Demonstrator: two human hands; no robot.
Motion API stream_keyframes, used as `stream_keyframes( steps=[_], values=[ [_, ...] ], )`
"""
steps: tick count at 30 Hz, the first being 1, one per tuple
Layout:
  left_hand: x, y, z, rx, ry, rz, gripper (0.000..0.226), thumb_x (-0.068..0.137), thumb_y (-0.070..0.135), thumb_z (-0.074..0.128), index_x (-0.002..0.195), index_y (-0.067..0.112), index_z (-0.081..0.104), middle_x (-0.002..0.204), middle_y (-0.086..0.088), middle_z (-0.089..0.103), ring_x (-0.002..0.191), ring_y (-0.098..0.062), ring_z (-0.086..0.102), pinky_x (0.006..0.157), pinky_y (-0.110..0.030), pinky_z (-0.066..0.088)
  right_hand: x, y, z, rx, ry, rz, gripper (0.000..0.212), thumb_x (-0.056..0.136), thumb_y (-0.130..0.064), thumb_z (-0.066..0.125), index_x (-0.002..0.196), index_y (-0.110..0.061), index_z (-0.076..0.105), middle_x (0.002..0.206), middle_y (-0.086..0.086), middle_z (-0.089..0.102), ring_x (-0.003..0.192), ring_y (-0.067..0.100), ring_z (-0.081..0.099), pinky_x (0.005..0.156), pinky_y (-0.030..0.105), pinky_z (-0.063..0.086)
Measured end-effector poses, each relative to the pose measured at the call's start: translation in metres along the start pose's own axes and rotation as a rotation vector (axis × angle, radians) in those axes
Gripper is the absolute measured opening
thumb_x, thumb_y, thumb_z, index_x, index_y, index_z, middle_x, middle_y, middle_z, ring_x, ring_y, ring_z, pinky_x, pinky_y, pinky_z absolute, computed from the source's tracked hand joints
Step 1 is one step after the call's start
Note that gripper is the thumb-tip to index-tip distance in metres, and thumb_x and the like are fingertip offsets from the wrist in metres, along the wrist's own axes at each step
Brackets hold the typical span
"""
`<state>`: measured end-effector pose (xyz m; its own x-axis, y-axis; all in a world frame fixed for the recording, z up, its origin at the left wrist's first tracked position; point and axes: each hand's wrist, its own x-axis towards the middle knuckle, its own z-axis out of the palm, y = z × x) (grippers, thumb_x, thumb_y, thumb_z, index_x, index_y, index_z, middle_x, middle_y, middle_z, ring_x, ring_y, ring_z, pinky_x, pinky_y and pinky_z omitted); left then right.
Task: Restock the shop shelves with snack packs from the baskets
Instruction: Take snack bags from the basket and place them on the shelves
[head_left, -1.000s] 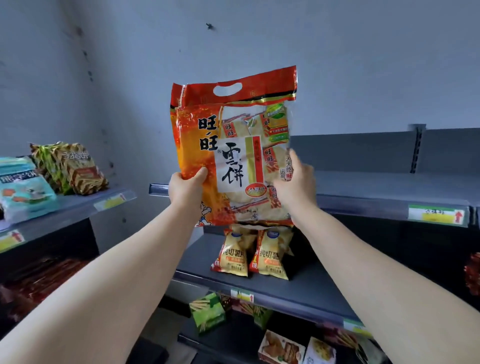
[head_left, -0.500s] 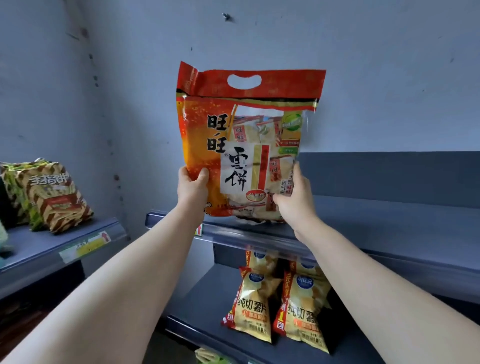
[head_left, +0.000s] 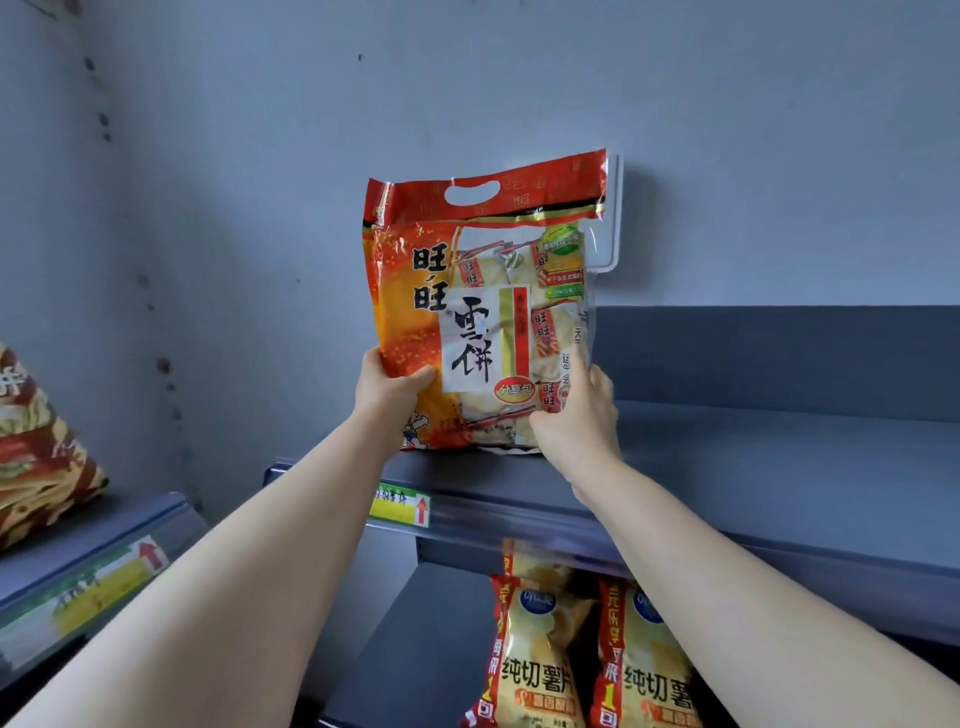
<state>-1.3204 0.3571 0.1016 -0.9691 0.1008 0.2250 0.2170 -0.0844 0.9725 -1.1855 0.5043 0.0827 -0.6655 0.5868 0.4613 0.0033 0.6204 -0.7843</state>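
A large red and orange rice cracker pack (head_left: 483, 291) with a cut-out handle stands upright at the left end of the grey top shelf (head_left: 753, 467), its bottom edge on or just over the shelf surface. My left hand (head_left: 387, 387) grips its lower left edge, thumb across the front. My right hand (head_left: 576, 415) holds its lower right edge, fingers curled round the side. The pack's top leans toward the wall behind.
Two yellow chip packs (head_left: 587, 660) lie on the shelf below. A striped snack pack (head_left: 36, 452) sits on the neighbouring left shelf (head_left: 93, 561). A green and yellow price tag (head_left: 400, 504) marks the top shelf's front rail. Bare shelf stretches to the right of the pack.
Both hands have carried the pack forward and down over the top shelf's left end, closer to the wall. My view has moved nearer to the shelf.
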Motion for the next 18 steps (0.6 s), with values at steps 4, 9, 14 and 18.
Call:
stream_keyframes(
  steps=[4,9,14,18],
  values=[
    [0.025,-0.003,0.001,0.038,-0.010,-0.003,0.053,0.090,0.022,0.071,0.134,0.020,0.041,0.121,-0.003,0.058,0.106,-0.026,0.060,0.092,-0.047,0.054,0.014,-0.009,0.021,-0.133,-0.086,0.142,0.093,0.090,-0.012,0.055,0.152,-0.041,-0.007,0.163,-0.004,-0.013,0.147,0.037,0.008,0.115,0.052,0.027],
    [0.058,-0.008,0.007,0.084,-0.011,-0.014,0.053,0.092,0.022,0.068,0.137,0.018,0.041,0.122,-0.004,0.057,0.105,-0.027,0.058,0.088,-0.042,0.052,0.036,-0.006,0.037,0.057,-0.164,0.163,0.098,0.090,-0.005,0.058,0.152,-0.041,-0.008,0.159,-0.010,-0.023,0.150,0.030,0.000,0.110,0.038,0.035],
    [0.076,-0.012,0.019,0.324,0.025,0.065,0.059,0.091,0.030,0.065,0.143,0.020,0.039,0.127,-0.005,0.058,0.110,-0.030,0.058,0.097,-0.046,0.049,0.042,-0.004,0.041,-0.029,-0.263,0.247,0.088,0.090,-0.016,0.061,0.155,-0.033,0.004,0.158,-0.003,-0.030,0.150,0.028,-0.009,0.119,0.046,0.021],
    [0.079,-0.016,0.025,0.541,0.087,0.059,0.079,0.088,0.033,0.067,0.154,0.023,0.024,0.147,-0.015,0.042,0.135,-0.039,0.039,0.111,-0.054,0.036,0.034,-0.008,0.038,-0.169,-0.241,0.206,0.076,0.091,-0.014,0.059,0.154,-0.025,0.018,0.161,0.003,-0.018,0.150,0.026,-0.005,0.114,0.036,0.025]
  ],
)
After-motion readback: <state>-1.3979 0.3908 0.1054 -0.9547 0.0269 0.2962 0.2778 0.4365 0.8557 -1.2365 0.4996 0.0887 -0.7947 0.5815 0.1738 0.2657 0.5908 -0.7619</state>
